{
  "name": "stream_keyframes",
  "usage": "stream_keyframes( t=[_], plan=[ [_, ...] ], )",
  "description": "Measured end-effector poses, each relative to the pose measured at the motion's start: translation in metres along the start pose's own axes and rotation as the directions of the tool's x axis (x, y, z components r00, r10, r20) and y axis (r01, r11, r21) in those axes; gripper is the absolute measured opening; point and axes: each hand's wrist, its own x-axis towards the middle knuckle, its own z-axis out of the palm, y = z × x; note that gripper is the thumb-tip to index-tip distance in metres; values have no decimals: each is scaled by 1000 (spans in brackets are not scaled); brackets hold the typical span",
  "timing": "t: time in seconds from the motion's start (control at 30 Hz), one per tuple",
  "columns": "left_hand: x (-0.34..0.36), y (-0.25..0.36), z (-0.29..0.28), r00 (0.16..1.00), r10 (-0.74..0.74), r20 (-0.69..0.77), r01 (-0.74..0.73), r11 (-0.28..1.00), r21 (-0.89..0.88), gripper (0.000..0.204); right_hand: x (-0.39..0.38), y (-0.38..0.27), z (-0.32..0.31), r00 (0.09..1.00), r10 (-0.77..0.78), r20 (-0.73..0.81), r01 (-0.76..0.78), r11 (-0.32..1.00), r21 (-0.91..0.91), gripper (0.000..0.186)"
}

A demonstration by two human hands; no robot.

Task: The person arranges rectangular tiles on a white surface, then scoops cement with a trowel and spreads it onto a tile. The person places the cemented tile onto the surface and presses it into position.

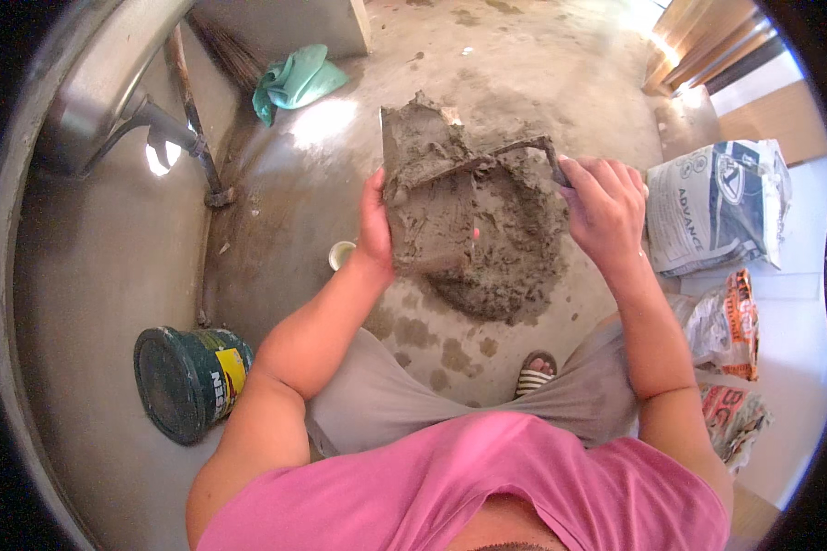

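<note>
Pink shirt (469, 477) up close. Left hand (374, 223) grips a coated board (429, 225), right hand (608, 207) clutches a trowel (458, 167); coat's on but lumpy, big mortar heap (524, 266) left.

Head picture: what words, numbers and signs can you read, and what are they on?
I won't copy out the words, but here is where print stands:
Bucket: big pale letters; small print on its yellow patch, too small to read.
Big bag: large dark letters and an emblem; finer print too small.
Middle bag: orange print, crumpled.
Lowest bag: big red letters.
</note>
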Motion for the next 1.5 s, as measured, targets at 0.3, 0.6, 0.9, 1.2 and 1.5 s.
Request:
stream_keyframes(
  t=[0.3, 0.6, 0.9, 1.2, 1.5],
  plan=[
    [-6, 4, -3, 995, -99, -2, 99, 995, 22, 88, 4, 13, -1, 997, 81, -16, -81, 997, 10, 37],
    [-17, 2, 5, 983, -180, -35, 181, 982, 46, 93, -5, 51, 6, 901, 192, 388, -372, 803, 466, 30],
    [-27, 2, 10, 969, -230, 94, 236, 970, -58, 90, -29, 80, 37, 726, 224, 650, -633, 588, 504, 33],
    [-23, 14, 0, 987, -147, 67, 155, 979, -134, 91, -48, 110, 15, 740, 348, 576, -615, 696, 369, 33],
    [-13, 4, -1, 979, -202, 24, 204, 975, -94, 84, -26, 78, 23, 487, 84, 869, -864, 189, 466, 34]
  ],
)
